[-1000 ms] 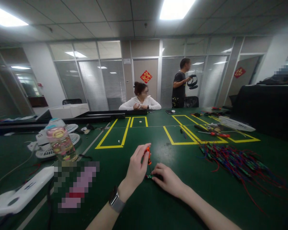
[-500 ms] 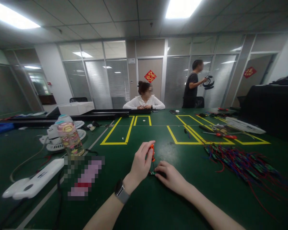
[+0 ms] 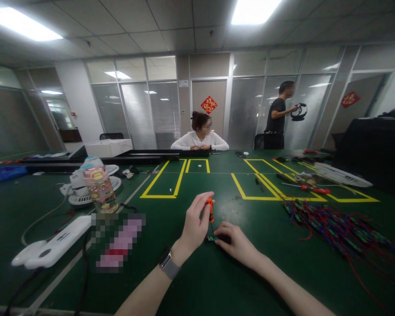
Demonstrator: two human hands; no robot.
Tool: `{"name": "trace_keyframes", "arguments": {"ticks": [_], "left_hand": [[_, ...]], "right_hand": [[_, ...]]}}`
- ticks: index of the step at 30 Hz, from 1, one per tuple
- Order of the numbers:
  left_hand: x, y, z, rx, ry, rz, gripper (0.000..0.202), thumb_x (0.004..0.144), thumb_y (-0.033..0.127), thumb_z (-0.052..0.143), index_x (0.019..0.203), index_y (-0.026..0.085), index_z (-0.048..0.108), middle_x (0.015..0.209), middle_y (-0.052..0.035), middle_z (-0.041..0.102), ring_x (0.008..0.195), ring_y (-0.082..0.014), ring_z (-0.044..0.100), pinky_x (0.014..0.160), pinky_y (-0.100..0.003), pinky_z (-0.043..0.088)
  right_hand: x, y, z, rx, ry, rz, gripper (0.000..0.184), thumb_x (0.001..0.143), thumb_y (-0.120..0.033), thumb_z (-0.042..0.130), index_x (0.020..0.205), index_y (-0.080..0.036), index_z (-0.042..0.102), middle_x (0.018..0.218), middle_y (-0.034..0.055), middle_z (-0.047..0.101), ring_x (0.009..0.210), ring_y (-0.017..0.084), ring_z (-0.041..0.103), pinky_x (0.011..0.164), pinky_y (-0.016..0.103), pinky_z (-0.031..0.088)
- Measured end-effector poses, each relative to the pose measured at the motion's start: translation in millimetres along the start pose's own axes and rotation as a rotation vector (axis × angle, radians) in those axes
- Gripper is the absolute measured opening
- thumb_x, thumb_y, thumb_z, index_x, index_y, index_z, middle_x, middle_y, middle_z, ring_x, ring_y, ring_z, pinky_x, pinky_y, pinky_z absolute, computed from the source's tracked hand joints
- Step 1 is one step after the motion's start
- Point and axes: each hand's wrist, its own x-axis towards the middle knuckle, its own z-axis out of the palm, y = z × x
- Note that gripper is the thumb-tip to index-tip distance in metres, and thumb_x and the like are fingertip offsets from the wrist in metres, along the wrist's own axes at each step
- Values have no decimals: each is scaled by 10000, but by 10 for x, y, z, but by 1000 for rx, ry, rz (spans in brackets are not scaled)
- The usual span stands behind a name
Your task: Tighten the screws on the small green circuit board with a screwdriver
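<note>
My left hand, with a watch on its wrist, is closed around the orange handle of a screwdriver. The screwdriver stands nearly upright, its dark shaft pointing down at a small green circuit board on the green table. Whether the tip sits in a screw is too small to tell. Fingers of my right hand are curled and pinch the board's right end, partly hiding it.
On the right lies a heap of circuit boards with red and blue wires, beyond it a red-handled screwdriver. A drink bottle and a white device are at left. A person in white sits opposite; another stands behind.
The whole view has shifted slightly. Both hands keep their hold on the screwdriver and the board. The standing person has moved to the right.
</note>
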Motion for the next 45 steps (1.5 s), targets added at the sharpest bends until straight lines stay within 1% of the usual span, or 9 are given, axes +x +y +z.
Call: {"name": "trace_keyframes", "arguments": {"ticks": [4, 8, 14, 21, 26, 28, 34, 40, 45], "left_hand": [[56, 42, -13, -49, -10, -15, 230, 953, 183, 487, 1143, 219, 610, 1083, -56, 606, 956, -167, 632, 815, -286, 539], [83, 39, -37, 13, 40, -23, 150, 856, 195, 646, 1004, 207, 670, 933, -28, 574, 857, -155, 595, 757, -265, 517], [63, 30, -53, -87, -31, -61, 288, 985, 233, 416, 1205, 220, 602, 1107, -68, 586, 960, -168, 612, 834, -299, 518], [47, 20, -22, 62, 40, -61, 179, 906, 244, 589, 1068, 231, 663, 941, -26, 553, 848, -151, 577, 743, -257, 500], [18, 22, -12, 11, -2, -73, 344, 991, 236, 403, 1314, 254, 523, 1092, -57, 561, 949, -162, 591, 810, -287, 515], [21, 21, -12, 13, -3, -52, 340, 989, 211, 399, 1300, 247, 531, 1080, -53, 581, 936, -158, 601, 802, -284, 516], [61, 20, -32, 124, 51, 16, 207, 897, 210, 594, 1092, 233, 659, 913, -17, 563, 816, -145, 575, 741, -265, 493], [32, 13, -16, 41, -8, -37, 339, 988, 215, 404, 1300, 251, 531, 1079, -54, 571, 899, -156, 600, 794, -292, 518], [22, -19, 19, 128, 49, 21, 284, 943, 223, 525, 1220, 244, 581, 957, -27, 585, 842, -155, 582, 745, -275, 505]], "right_hand": [[26, 84, 51, 90, 28, 17, 123, 796, -119, 651, 874, -166, 733, 892, 44, 645, 800, 172, 617, 737, 261, 493], [28, 100, 73, 104, 37, 18, 110, 791, -128, 658, 862, -166, 733, 885, 44, 648, 794, 174, 618, 731, 267, 493], [24, 109, 83, 74, 44, 9, 117, 781, -137, 666, 867, -171, 737, 886, 47, 648, 783, 178, 608, 727, 275, 487], [25, 82, 83, 22, 43, 0, 114, 790, -126, 651, 858, -169, 733, 865, 44, 641, 771, 174, 602, 709, 265, 473], [12, 36, 59, -13, 33, 10, 146, 798, -108, 634, 885, -173, 732, 883, 48, 641, 800, 178, 600, 723, 262, 471], [12, 31, 57, -29, 35, 7, 148, 798, -103, 633, 885, -172, 730, 879, 47, 643, 818, 182, 597, 730, 263, 467], [1, 18, 55, -57, 25, 4, 132, 811, -117, 630, 886, -168, 727, 897, 50, 638, 826, 184, 586, 734, 265, 463], [-18, -25, 31, -48, 26, 9, 141, 827, -128, 624, 905, -180, 729, 911, 51, 641, 862, 194, 585, 752, 271, 464], [-16, -23, 32, -54, 19, 11, 128, 835, -129, 628, 909, -172, 725, 926, 57, 643, 865, 196, 584, 771, 275, 464]]}}
